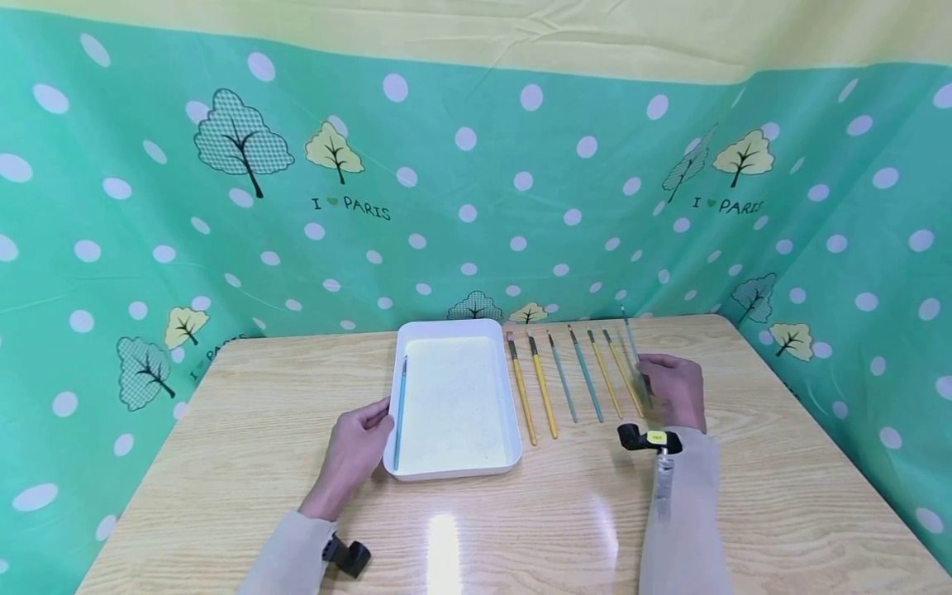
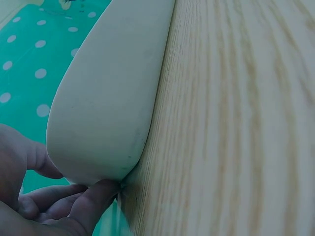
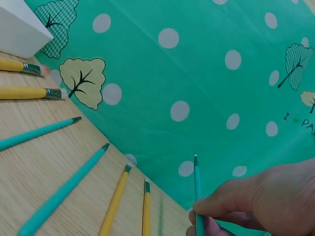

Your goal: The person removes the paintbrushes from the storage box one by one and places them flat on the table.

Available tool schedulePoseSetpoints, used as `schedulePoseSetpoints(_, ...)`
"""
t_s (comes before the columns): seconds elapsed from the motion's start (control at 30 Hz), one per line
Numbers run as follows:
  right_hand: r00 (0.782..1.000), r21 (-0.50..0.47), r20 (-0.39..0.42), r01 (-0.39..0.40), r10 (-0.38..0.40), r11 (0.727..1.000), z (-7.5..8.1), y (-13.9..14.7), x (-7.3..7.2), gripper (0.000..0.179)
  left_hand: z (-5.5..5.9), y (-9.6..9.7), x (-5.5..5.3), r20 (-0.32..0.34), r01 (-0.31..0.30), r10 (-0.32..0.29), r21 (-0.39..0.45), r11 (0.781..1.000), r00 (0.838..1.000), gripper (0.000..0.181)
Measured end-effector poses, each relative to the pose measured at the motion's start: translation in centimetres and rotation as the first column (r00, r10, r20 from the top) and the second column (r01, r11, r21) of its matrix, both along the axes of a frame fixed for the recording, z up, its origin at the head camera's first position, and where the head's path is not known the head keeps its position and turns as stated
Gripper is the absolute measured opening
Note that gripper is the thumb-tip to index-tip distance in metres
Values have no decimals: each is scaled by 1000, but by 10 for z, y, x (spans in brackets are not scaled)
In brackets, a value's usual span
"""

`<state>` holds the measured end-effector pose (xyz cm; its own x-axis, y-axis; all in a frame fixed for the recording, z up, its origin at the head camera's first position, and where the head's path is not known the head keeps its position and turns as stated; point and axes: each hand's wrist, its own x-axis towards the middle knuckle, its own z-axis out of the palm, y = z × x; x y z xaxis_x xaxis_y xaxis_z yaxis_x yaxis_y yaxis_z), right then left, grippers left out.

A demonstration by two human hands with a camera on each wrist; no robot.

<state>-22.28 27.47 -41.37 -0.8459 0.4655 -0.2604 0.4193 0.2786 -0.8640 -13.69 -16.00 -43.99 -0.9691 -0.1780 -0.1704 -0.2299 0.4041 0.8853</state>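
My left hand [image 1: 355,446] holds the left side wall of a white tray [image 1: 513,438], thumb at the rim and fingers low against the outside, as the left wrist view shows. Inside the tray, along its left wall, lies a teal paintbrush [image 1: 401,413]. Between thumb and fingers, my right hand [image 1: 675,384] pinches another teal paintbrush [image 3: 197,179], bristles pointing up and away. It is raised over the table at the right end of a row of paintbrushes, and its lower end is partly hidden by the hand.
Right of the tray, several paintbrushes lie side by side on the wooden table [image 1: 245,413]: yellow ones [image 1: 544,397] and teal ones [image 1: 587,380], bristles toward the back. A green dotted curtain [image 1: 446,165] hangs behind the table and along its sides.
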Motion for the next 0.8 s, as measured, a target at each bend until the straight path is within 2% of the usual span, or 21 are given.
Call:
schedulePoseSetpoints(0.2,1000,32,16,-6,5,999,-2,9,-2,38,0,0,0,-5,1,-1,-1,1000,1000,46)
schedulePoseSetpoints(0.8,996,27,90,-27,24,999,-7,23,-10,37,1,-1,0,16,8,-7,-6,1000,1000,45)
